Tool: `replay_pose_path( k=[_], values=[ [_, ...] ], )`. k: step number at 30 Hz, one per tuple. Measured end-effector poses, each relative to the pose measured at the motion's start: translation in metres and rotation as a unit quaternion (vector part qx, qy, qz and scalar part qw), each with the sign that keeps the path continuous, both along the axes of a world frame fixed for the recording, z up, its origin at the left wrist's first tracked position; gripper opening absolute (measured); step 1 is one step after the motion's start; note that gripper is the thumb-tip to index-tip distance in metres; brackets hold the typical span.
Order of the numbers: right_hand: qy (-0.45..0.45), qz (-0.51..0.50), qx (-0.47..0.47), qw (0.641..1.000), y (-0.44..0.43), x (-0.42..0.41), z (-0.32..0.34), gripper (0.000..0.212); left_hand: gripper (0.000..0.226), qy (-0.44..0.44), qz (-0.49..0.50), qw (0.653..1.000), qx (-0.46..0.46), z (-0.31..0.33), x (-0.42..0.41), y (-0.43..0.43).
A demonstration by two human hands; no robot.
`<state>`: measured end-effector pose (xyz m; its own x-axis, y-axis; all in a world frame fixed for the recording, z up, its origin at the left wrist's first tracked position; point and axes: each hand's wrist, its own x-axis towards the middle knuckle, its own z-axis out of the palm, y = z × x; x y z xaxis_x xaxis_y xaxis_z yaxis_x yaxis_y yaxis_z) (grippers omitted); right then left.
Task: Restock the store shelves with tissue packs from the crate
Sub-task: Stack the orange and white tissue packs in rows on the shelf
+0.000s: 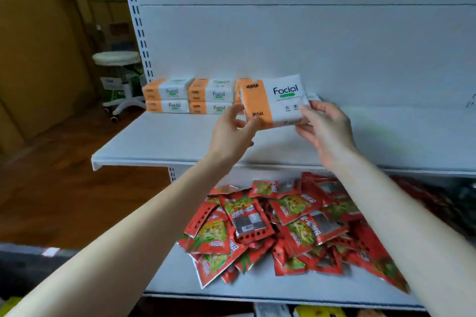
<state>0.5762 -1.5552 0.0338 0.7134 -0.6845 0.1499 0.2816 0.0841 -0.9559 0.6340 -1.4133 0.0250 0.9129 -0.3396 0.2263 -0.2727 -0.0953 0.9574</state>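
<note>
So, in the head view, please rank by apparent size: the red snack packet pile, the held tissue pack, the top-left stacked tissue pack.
1. red snack packet pile
2. held tissue pack
3. top-left stacked tissue pack
Both packs seem the same product; nearness probably enlarges the held one.

the left hand and right hand are bare, both forearms uncovered along their visible length.
</note>
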Motion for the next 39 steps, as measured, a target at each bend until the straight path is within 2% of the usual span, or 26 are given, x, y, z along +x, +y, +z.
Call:
replay_pose_path(
  k=[5,8,11,16,20,24,28,34,39],
  values=[
    [0.024,-0.04,-0.05,0.998,-0.053,0.009,0.006,0.015,0.04,-0.023,-0.011,0.999,0.028,0.013,0.026,-0.064],
    [0.024,-0.066,-0.065,0.995,-0.076,0.024,0.021,0.01,0.041,-0.089,-0.001,0.995,0.04,0.031,0.044,-0.09],
    [0.018,-0.089,-0.067,0.994,-0.096,0.042,0.033,0.009,0.041,-0.157,0.005,0.983,0.091,0.047,0.061,-0.108],
    [0.041,-0.104,-0.079,0.991,-0.12,0.066,0.034,0.015,0.039,-0.178,-0.001,0.975,0.129,0.047,0.086,-0.132],
    [0.056,-0.108,-0.085,0.989,-0.132,0.076,0.029,0.011,0.034,-0.265,0.026,0.941,0.208,0.045,0.093,-0.137],
    [0.105,-0.119,-0.122,0.98,-0.139,0.088,0.016,0.01,0.024,-0.36,0.068,0.874,0.32,0.035,0.103,-0.137],
    [0.169,-0.093,-0.155,0.969,-0.142,0.097,0.0,0.028,0.027,-0.398,0.081,0.834,0.373,0.027,0.107,-0.133],
    [0.172,-0.079,-0.177,0.966,-0.141,0.102,-0.008,0.015,0.044,-0.43,0.053,0.8,0.415,0.02,0.108,-0.127],
    [0.18,-0.088,-0.201,0.959,-0.139,0.103,-0.012,0.02,0.046,-0.418,0.045,0.811,0.407,0.013,0.11,-0.127]
  ],
)
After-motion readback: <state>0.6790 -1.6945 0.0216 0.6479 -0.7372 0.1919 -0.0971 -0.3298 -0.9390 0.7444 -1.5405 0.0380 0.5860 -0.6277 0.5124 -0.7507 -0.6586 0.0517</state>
